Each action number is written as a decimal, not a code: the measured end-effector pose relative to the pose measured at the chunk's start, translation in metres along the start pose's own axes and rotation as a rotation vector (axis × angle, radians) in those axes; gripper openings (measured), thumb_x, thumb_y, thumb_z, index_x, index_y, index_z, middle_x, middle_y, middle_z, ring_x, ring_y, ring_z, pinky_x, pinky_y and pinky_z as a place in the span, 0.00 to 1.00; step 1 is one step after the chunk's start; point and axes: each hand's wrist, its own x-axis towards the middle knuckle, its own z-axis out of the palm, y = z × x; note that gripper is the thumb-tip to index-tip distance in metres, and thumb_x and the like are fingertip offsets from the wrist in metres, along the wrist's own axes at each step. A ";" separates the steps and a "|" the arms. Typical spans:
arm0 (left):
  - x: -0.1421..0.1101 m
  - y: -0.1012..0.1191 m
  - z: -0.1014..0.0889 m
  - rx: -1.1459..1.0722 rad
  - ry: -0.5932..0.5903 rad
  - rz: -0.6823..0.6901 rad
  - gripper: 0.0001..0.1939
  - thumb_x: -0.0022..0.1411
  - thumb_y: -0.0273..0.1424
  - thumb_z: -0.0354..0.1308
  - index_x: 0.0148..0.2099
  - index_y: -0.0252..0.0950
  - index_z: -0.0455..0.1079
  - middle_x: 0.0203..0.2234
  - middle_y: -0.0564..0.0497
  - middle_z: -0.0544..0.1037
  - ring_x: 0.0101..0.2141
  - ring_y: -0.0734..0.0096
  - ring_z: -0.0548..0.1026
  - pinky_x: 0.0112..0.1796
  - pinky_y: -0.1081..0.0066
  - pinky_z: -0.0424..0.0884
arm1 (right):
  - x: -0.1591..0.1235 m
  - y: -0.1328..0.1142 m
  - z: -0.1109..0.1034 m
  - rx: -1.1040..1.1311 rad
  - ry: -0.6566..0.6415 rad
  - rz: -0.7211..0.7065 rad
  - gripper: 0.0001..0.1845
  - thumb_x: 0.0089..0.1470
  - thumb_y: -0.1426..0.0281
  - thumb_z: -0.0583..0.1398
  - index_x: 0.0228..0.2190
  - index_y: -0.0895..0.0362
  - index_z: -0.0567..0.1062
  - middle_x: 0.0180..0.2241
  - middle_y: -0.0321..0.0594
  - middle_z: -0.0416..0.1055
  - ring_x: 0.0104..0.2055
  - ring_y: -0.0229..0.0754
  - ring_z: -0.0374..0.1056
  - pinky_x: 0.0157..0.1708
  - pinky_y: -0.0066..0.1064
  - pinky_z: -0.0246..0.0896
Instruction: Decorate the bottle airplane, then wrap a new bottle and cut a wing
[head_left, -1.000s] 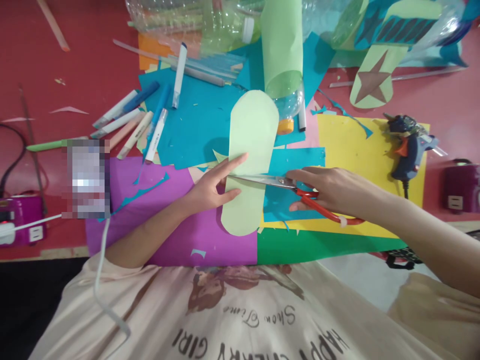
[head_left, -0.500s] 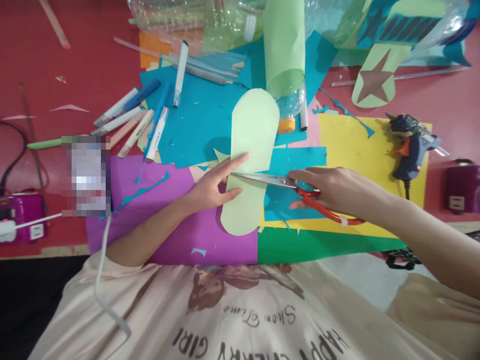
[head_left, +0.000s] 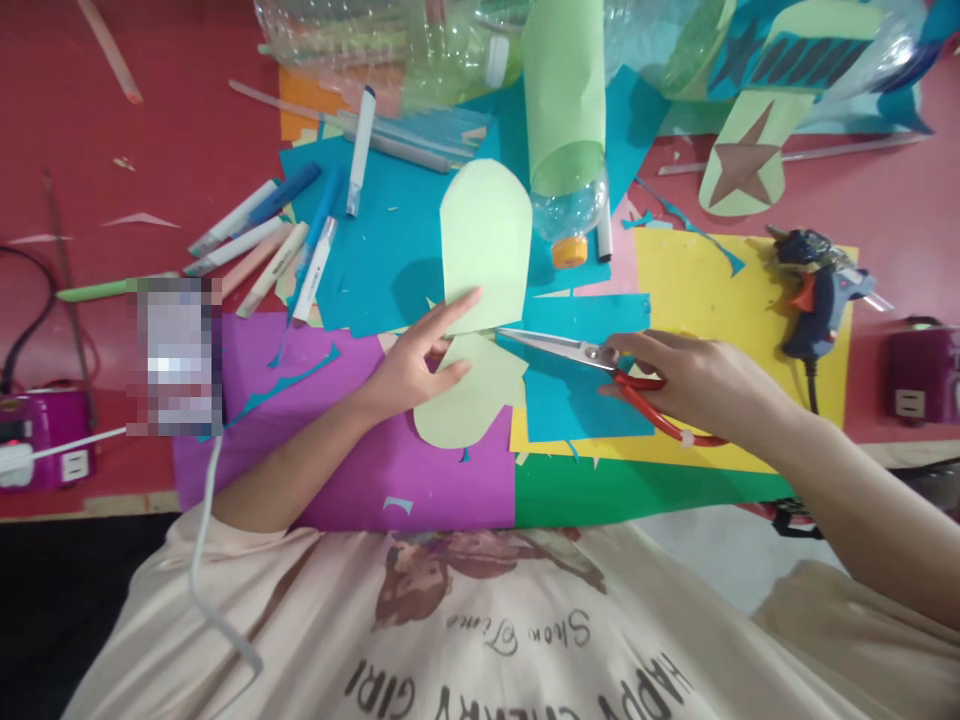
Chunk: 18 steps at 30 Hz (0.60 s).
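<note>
Light green paper lies in two rounded pieces, the upper piece [head_left: 486, 240] and the lower piece [head_left: 469, 400], with a narrow gap between them at the right. My left hand [head_left: 412, 365] holds both at their left side, index finger over the upper piece and thumb over the lower; its other fingers are hidden underneath. In my right hand [head_left: 679, 375] are red-handled scissors [head_left: 555, 347], fingers wrapped around the handles. Their blades look nearly closed, and the tips reach the gap. Blue paper [head_left: 581, 400] is below the blades.
Several markers [head_left: 259, 235] and a phone-like pixelated device [head_left: 180, 355] sit at left. A green-wrapped plastic bottle [head_left: 566, 110] with an orange cap stands out beyond the paper. A glue gun [head_left: 814, 290] rests on yellow paper [head_left: 705, 290] at right. Purple paper [head_left: 300, 400] covers the near left.
The single light green shape has been cut across into two pieces. The pieces and my left hand shifted left; the scissors drew back right and their blades closed further.
</note>
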 end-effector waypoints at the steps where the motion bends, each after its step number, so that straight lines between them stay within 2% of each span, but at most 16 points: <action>1: 0.001 0.000 -0.001 -0.019 0.019 -0.011 0.33 0.61 0.36 0.59 0.66 0.48 0.53 0.62 0.44 0.63 0.31 0.78 0.75 0.26 0.81 0.70 | -0.004 0.003 0.001 -0.001 0.010 0.033 0.23 0.61 0.53 0.49 0.46 0.54 0.71 0.37 0.48 0.78 0.32 0.51 0.75 0.25 0.34 0.62; 5: 0.003 0.001 -0.003 -0.097 0.077 -0.074 0.32 0.62 0.37 0.58 0.66 0.46 0.54 0.64 0.43 0.59 0.32 0.77 0.78 0.26 0.81 0.71 | -0.018 0.019 0.006 0.028 0.084 0.202 0.20 0.60 0.54 0.50 0.45 0.53 0.70 0.38 0.52 0.77 0.35 0.52 0.74 0.28 0.34 0.64; 10: 0.004 0.002 -0.004 -0.082 0.147 -0.088 0.32 0.62 0.42 0.58 0.65 0.46 0.55 0.63 0.44 0.61 0.33 0.73 0.79 0.25 0.78 0.72 | -0.028 0.036 0.014 0.036 0.142 0.485 0.22 0.57 0.50 0.52 0.44 0.53 0.68 0.30 0.51 0.75 0.27 0.52 0.70 0.25 0.35 0.59; 12: 0.005 0.001 -0.005 -0.081 0.168 -0.074 0.31 0.62 0.43 0.58 0.64 0.46 0.57 0.62 0.44 0.62 0.33 0.73 0.79 0.26 0.78 0.73 | -0.030 0.038 0.017 0.029 0.177 0.572 0.20 0.57 0.54 0.52 0.44 0.54 0.68 0.29 0.51 0.74 0.26 0.50 0.68 0.26 0.35 0.57; 15: 0.006 0.001 -0.004 -0.076 0.203 -0.058 0.29 0.62 0.43 0.59 0.63 0.45 0.59 0.61 0.44 0.63 0.35 0.71 0.79 0.28 0.77 0.74 | -0.030 0.040 0.020 0.051 0.160 0.616 0.17 0.56 0.61 0.53 0.46 0.53 0.68 0.31 0.51 0.74 0.28 0.50 0.67 0.28 0.36 0.56; 18: 0.006 0.001 -0.004 -0.064 0.228 -0.070 0.29 0.61 0.43 0.60 0.62 0.45 0.60 0.60 0.44 0.64 0.34 0.72 0.78 0.27 0.78 0.74 | -0.028 0.041 0.015 0.086 0.155 0.634 0.20 0.56 0.58 0.52 0.48 0.53 0.67 0.36 0.53 0.74 0.32 0.52 0.68 0.30 0.38 0.57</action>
